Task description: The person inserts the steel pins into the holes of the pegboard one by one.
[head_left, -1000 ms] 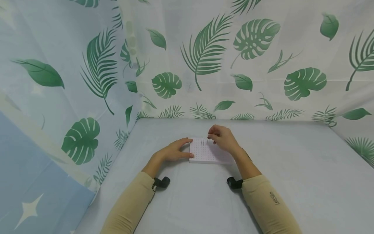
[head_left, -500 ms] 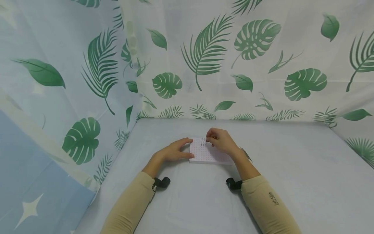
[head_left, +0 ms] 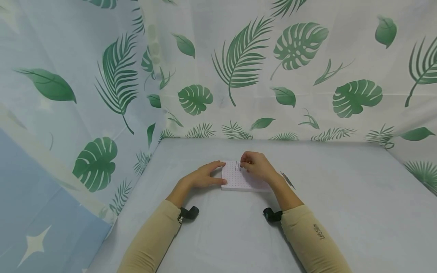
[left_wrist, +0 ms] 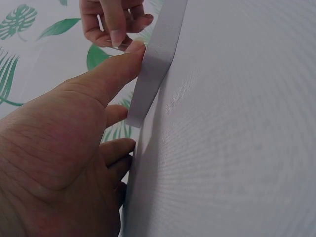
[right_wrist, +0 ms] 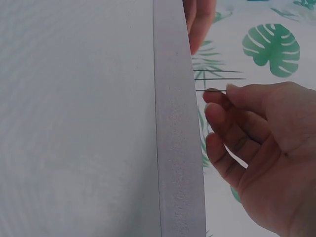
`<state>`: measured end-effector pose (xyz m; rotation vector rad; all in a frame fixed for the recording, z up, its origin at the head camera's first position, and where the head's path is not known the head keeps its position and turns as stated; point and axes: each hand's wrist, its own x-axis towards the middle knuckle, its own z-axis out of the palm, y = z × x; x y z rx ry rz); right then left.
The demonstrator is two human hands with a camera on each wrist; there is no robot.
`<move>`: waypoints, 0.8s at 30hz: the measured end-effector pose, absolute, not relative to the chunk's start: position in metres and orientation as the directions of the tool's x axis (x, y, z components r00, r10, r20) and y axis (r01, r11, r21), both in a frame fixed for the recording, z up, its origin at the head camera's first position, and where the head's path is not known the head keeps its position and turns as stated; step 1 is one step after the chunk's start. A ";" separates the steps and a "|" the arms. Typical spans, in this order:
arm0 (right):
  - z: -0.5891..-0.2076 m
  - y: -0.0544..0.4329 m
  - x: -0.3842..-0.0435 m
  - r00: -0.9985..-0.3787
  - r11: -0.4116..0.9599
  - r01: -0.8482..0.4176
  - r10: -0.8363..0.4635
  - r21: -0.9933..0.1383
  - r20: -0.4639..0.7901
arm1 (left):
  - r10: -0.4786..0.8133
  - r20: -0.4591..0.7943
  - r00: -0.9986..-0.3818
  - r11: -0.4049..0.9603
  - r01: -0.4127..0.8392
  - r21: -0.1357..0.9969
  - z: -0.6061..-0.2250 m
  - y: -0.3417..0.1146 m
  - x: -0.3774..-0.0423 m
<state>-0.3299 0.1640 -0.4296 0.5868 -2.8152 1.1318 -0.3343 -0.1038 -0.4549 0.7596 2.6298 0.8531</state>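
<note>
A white board with a grid of small dots lies flat on the table. Two thin dark needles stand upright near its back left. My right hand is over the board and pinches a third needle between thumb and index finger. In the right wrist view, this needle's lower end meets the board's surface; whether it sits in a hole cannot be seen. My left hand rests against the board's left side, its thumb and fingertips touching the edge, fingers fairly straight.
Several thin dark needles lie on the table just right of my right wrist. A pale cloth covers the table. Leaf-print curtains hang behind and to the left.
My right hand has moved slightly left and down with its needle, from above the board to beside the two standing needles. The left hand and the board have stayed put.
</note>
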 end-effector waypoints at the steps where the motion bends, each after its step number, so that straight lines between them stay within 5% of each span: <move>1: -0.430 0.164 -0.330 -0.928 0.663 -0.361 -0.324 -0.656 0.183 | 0.557 -0.093 -0.825 0.688 0.396 0.609 -0.455 -0.104 -0.334; 24: -0.429 0.157 -0.327 -0.929 0.781 -0.369 -0.304 -0.504 0.210 | 0.560 -0.089 -0.824 0.689 0.403 0.603 -0.455 -0.103 -0.334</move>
